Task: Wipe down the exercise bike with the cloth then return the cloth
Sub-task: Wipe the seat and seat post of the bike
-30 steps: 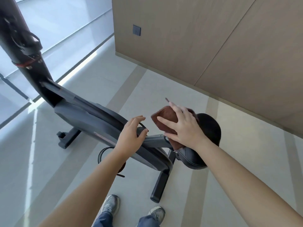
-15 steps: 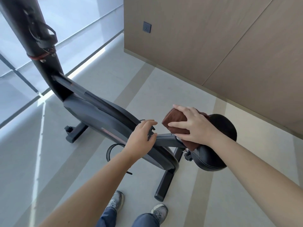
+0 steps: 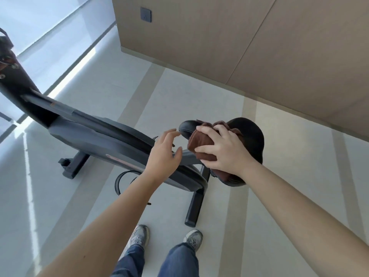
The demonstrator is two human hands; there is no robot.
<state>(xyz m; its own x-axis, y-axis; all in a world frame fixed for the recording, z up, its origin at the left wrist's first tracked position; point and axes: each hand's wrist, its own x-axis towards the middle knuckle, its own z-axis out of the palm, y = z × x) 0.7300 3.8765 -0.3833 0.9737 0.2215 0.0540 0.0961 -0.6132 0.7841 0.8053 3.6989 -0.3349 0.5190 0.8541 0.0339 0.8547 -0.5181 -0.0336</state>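
On the black saddle (image 3: 249,134) of the exercise bike (image 3: 103,140), toward two o'clock: lying bunched, brown cloth (image 3: 201,141), pressed down by right hand (image 3: 223,152), fingers (image 3: 206,129) spreading over it and gripping. Hovering just at nine o'clock of the cloth, left hand (image 3: 162,156), fingers loosely parted, holding nothing, above the frame.

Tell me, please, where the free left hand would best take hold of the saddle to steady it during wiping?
Probably the saddle's narrow nose, taken from the left side. It juts bare toward the open left hand, which is just short of it, and looks slim enough to wrap. The right hand presses the brown cloth over the middle, so that part is taken.
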